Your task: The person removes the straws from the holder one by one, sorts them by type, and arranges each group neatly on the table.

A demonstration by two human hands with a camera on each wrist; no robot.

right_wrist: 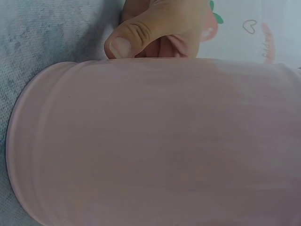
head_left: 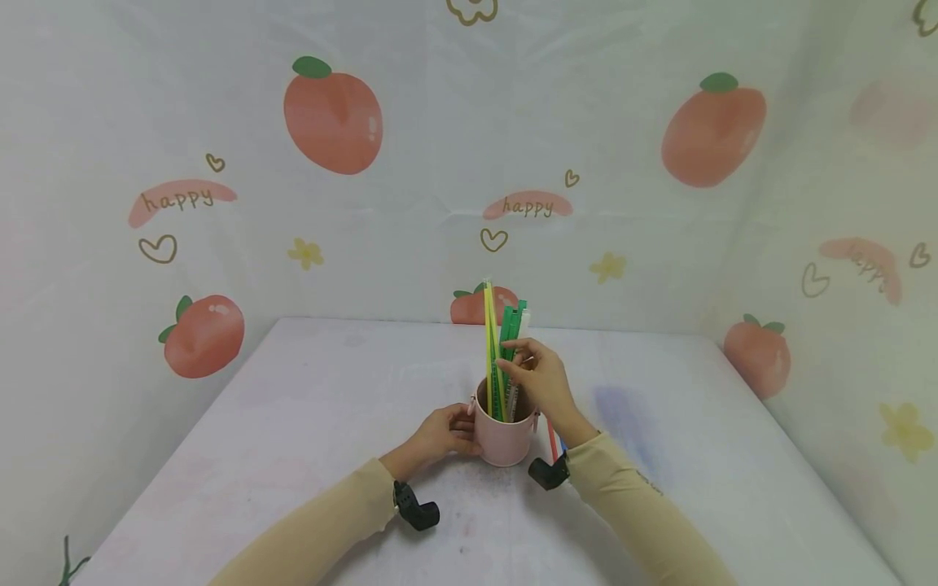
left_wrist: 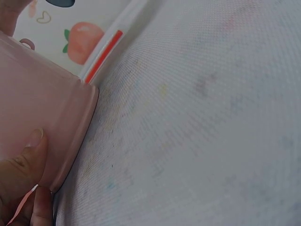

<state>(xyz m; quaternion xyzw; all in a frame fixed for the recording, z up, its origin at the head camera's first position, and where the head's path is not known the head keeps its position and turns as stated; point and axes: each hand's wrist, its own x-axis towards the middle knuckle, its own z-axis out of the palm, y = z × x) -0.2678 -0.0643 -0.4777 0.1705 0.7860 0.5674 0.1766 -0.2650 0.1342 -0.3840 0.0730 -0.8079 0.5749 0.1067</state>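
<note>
A pink bucket-shaped pot (head_left: 502, 443) stands upright on the table, with small ears at its rim. My left hand (head_left: 442, 435) holds its left side, and in the left wrist view the thumb (left_wrist: 28, 162) presses on the wall near the base. Several long flat strips stand in the pot: yellow strips (head_left: 488, 325), green strips (head_left: 507, 321) and a white one (head_left: 524, 323) at the right. Above the rim, my right hand (head_left: 541, 376) has its thumb and forefinger bent at the strips; I cannot tell whether they pinch one. The right wrist view shows mostly the pot's wall (right_wrist: 160, 141).
Red and blue strips (head_left: 553, 440) lie on the table right of the pot, partly hidden by the right wrist. Black wrist cameras (head_left: 416, 506) sit on both wrists. A white printed curtain (head_left: 410, 244) hangs behind the table and along its sides.
</note>
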